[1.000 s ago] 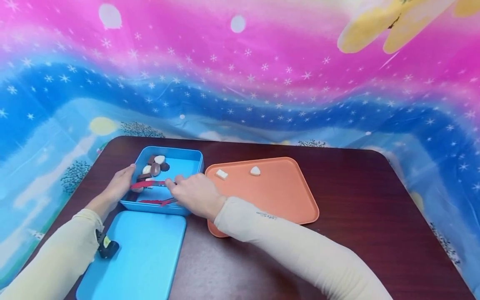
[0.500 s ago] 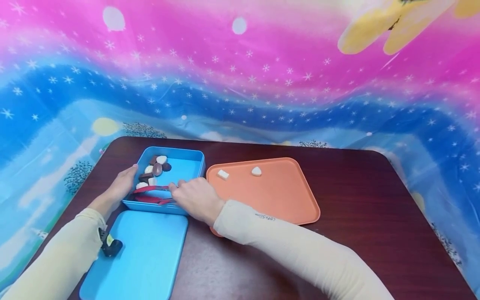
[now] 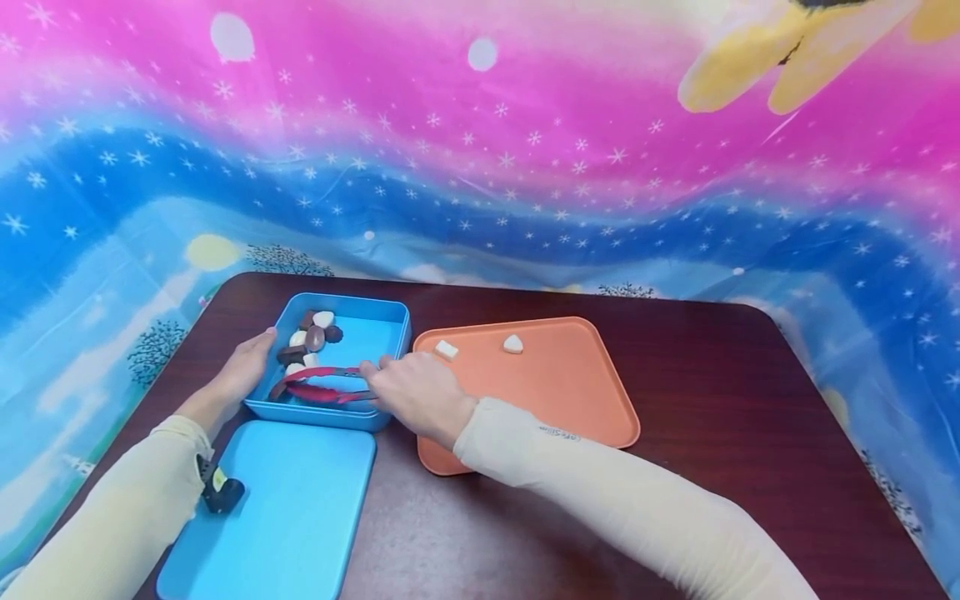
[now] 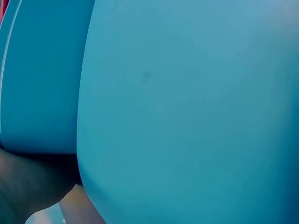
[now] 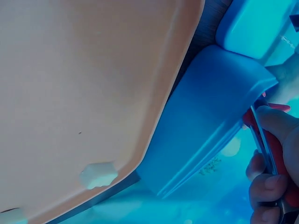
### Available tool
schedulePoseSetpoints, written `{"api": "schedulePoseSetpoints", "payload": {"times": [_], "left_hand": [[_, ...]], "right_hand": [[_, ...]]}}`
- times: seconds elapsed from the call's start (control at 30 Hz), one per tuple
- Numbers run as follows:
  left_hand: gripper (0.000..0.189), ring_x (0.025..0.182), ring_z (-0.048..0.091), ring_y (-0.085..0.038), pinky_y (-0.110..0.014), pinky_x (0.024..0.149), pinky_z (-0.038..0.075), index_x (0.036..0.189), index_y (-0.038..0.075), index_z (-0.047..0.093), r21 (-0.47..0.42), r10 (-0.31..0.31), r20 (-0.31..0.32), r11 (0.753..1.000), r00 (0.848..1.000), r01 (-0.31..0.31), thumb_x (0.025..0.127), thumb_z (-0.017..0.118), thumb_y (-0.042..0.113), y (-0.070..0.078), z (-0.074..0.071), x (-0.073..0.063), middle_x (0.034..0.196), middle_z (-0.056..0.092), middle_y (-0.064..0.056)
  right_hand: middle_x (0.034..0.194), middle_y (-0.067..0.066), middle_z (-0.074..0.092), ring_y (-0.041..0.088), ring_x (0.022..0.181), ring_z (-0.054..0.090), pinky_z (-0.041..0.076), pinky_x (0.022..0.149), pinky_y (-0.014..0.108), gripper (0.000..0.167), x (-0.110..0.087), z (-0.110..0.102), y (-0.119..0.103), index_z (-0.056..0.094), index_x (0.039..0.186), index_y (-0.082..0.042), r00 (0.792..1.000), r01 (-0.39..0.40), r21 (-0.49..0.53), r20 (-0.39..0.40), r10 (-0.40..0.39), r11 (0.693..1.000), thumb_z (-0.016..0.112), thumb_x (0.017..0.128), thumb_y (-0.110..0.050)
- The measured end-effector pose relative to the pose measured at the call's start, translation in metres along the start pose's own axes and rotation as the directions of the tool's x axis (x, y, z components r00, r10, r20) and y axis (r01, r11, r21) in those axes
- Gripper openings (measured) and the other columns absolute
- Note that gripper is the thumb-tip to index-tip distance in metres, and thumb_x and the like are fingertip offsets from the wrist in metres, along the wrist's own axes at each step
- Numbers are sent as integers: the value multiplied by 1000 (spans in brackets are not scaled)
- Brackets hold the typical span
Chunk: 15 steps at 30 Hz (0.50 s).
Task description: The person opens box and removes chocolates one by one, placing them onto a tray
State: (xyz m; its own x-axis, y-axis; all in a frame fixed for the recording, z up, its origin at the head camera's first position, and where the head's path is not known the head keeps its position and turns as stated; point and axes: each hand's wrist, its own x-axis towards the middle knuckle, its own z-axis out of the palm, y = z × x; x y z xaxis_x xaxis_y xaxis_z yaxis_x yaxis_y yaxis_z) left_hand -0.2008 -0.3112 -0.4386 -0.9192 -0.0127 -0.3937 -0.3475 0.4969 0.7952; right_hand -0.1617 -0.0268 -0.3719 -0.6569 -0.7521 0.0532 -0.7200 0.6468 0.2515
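My right hand [image 3: 416,392] grips a pair of red tongs [image 3: 330,397] with metal arms. The tongs reach down into the blue box [image 3: 375,310], their tips close together at a brown piece [image 3: 277,389]; whether they pinch it I cannot tell. White and brown chocolate-like pieces [image 3: 315,337] lie along the box's left side. My left hand [image 3: 236,371] rests against the box's outer left wall, fingers fairly straight. In the left wrist view, part of that hand [image 4: 32,182] lies by the box wall [image 4: 42,84]. The right wrist view shows my fingers [image 5: 268,186] curled round the tongs.
A blue lid [image 3: 277,517] lies in front of the box, under my left forearm. To the box's right is an orange tray [image 3: 555,392] bearing two white pieces, one blocky [image 3: 446,349] and one rounded triangular [image 3: 513,343]. All stand on a dark wooden table [image 3: 720,400].
My right hand has moved a little to the right with the tongs, whose tips have come together near the brown piece. The left hand stays at the box.
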Motion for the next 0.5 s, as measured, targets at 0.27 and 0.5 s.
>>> {"api": "schedulePoseSetpoints", "payload": {"times": [0.27,0.5], "left_hand": [[83,152,-4,-56,-75,120,9,160,1,-8,2,7,-5,1000,1000,-7,105,6,61,-1,-1,0,166,-6,-31],[84,151,-4,-57,-75,120,7,159,0,-8,16,19,-10,1000,1000,-19,104,6,62,-2,-7,-2,165,-6,-32]], "right_hand": [[93,-5,75,9,67,64,52,52,20,43,-13,4,14,65,126,-24,995,-93,72,-15,95,993,71,92,-50],[84,-6,73,8,66,58,44,46,17,39,-25,11,20,67,122,-24,986,-143,194,-62,158,970,72,91,-49]]}}
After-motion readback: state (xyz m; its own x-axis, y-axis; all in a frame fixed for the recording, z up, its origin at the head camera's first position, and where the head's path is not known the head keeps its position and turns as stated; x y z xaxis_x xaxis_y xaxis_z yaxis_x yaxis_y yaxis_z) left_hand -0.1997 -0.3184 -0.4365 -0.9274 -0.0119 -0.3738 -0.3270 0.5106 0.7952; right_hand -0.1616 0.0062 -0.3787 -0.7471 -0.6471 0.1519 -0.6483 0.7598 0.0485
